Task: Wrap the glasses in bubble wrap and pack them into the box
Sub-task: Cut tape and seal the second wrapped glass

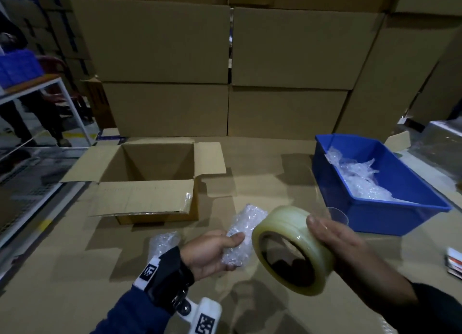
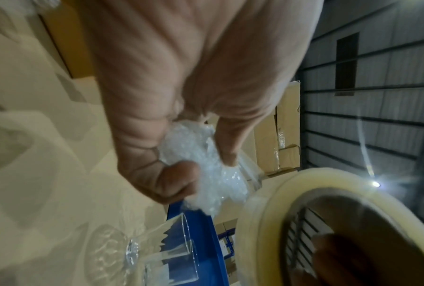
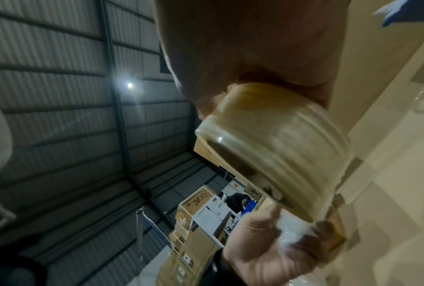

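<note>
My left hand (image 1: 212,250) grips a glass wrapped in bubble wrap (image 1: 241,236), lifted above the cardboard table; the same bundle (image 2: 206,174) shows between thumb and fingers in the left wrist view. My right hand (image 1: 335,238) holds a roll of clear packing tape (image 1: 292,250) right beside the bundle; the roll (image 3: 274,147) fills the right wrist view. A second wrapped bundle (image 1: 163,242) lies on the table by my left wrist. A bare glass (image 1: 337,215) stands behind my right hand, and it (image 2: 162,249) appears lying sideways in the left wrist view. The open cardboard box (image 1: 150,173) stands at the left, empty as far as I see.
A blue plastic bin (image 1: 375,208) with loose bubble wrap (image 1: 360,176) stands at the right. Stacked large cartons (image 1: 225,66) wall off the back of the table. Small cards (image 1: 453,263) lie at the right edge. A metal shelf (image 1: 50,88) and a person stand far left.
</note>
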`<control>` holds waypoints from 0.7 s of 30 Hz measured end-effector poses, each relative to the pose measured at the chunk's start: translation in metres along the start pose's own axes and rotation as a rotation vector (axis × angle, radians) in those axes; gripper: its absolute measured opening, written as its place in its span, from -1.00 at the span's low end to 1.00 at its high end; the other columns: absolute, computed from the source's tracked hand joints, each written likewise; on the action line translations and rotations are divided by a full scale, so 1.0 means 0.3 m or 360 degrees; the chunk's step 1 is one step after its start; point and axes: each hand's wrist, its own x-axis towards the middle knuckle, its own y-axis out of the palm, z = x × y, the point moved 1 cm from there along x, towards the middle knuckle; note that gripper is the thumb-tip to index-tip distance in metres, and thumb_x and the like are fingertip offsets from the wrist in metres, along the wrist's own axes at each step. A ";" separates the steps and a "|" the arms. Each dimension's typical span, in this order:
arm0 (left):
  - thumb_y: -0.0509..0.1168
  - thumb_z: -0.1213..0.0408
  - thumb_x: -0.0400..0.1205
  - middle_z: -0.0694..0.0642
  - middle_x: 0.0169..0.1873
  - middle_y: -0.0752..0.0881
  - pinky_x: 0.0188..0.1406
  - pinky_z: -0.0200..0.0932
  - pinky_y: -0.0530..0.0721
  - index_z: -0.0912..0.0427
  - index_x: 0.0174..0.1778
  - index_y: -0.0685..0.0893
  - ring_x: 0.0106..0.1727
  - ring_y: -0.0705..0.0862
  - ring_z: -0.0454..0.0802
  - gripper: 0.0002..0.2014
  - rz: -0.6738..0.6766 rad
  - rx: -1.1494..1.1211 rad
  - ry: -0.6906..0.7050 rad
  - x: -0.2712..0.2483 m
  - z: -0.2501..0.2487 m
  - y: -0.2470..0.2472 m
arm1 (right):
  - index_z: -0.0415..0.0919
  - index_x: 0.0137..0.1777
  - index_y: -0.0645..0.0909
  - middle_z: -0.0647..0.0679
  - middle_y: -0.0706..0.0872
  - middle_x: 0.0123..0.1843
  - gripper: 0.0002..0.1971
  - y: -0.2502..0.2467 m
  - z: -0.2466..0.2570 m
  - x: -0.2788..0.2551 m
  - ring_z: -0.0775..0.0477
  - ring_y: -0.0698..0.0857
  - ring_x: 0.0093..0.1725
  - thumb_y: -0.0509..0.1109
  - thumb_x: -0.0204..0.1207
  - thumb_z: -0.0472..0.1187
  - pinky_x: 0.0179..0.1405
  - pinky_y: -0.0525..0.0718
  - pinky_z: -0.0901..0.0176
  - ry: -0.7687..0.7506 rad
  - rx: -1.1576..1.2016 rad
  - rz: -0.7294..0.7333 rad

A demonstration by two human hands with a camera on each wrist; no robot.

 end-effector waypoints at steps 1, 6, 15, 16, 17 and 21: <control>0.39 0.24 0.47 0.19 -0.24 0.74 -0.33 -0.15 0.66 0.29 -0.17 0.75 -0.29 0.68 0.05 -0.83 0.0003 -0.0080 0.0018 -0.003 -0.002 0.008 | -0.18 0.07 0.74 -0.23 0.80 -0.03 -0.37 0.003 -0.011 -0.003 -0.15 0.76 -0.06 0.34 0.33 0.37 0.02 0.63 0.07 -0.0059 -0.0104 -0.0025; 0.37 0.20 0.59 0.29 -0.23 0.65 -0.65 -0.29 0.59 0.39 0.22 0.59 -0.43 0.61 0.04 -0.62 0.0187 -0.0504 0.0013 -0.009 -0.020 0.018 | -0.34 -0.13 0.69 -0.28 0.69 -0.24 -0.34 0.016 -0.051 -0.019 0.08 0.62 -0.26 0.34 0.30 0.35 -0.29 0.54 0.25 -0.0214 -0.0312 -0.0074; 0.37 0.09 0.43 0.19 -0.27 0.67 -0.59 -0.26 0.50 0.33 0.23 0.59 -0.40 0.59 -0.01 -0.48 0.0222 -0.0243 0.0065 -0.036 -0.010 0.027 | -0.38 -0.28 0.57 0.00 0.53 -0.39 -0.33 0.036 -0.110 -0.001 0.12 0.52 -0.35 0.37 0.35 0.37 -0.36 0.44 0.19 -0.0354 -0.0485 -0.0161; 0.41 0.07 0.42 0.19 -0.23 0.68 -0.54 -0.24 0.53 0.32 0.26 0.58 -0.36 0.60 0.00 -0.45 0.0271 -0.0238 0.0050 -0.038 -0.008 0.019 | -0.38 -0.26 0.59 -0.02 0.55 -0.38 -0.29 0.035 -0.114 -0.002 0.12 0.54 -0.34 0.37 0.33 0.41 -0.35 0.45 0.18 -0.0349 -0.0491 -0.0163; 0.46 0.06 0.39 0.19 -0.19 0.69 -0.48 -0.22 0.57 0.30 0.29 0.56 -0.32 0.62 0.00 -0.40 0.0358 -0.0259 0.0032 -0.041 -0.007 0.007 | -0.37 -0.26 0.60 -0.02 0.56 -0.38 -0.27 0.035 -0.117 -0.004 0.12 0.55 -0.34 0.36 0.32 0.44 -0.35 0.46 0.19 -0.0344 -0.0490 -0.0169; 0.33 -0.24 0.49 0.13 -0.17 0.69 -0.39 -0.19 0.54 0.13 0.32 0.63 -0.29 0.61 -0.04 -0.39 0.0396 -0.0032 0.0090 -0.049 -0.005 -0.009 | -0.30 -0.23 0.63 -0.14 0.64 -0.34 -0.31 0.043 -0.122 -0.012 0.06 0.61 -0.31 0.36 0.32 0.45 -0.28 0.52 0.11 -0.0370 -0.0519 -0.0140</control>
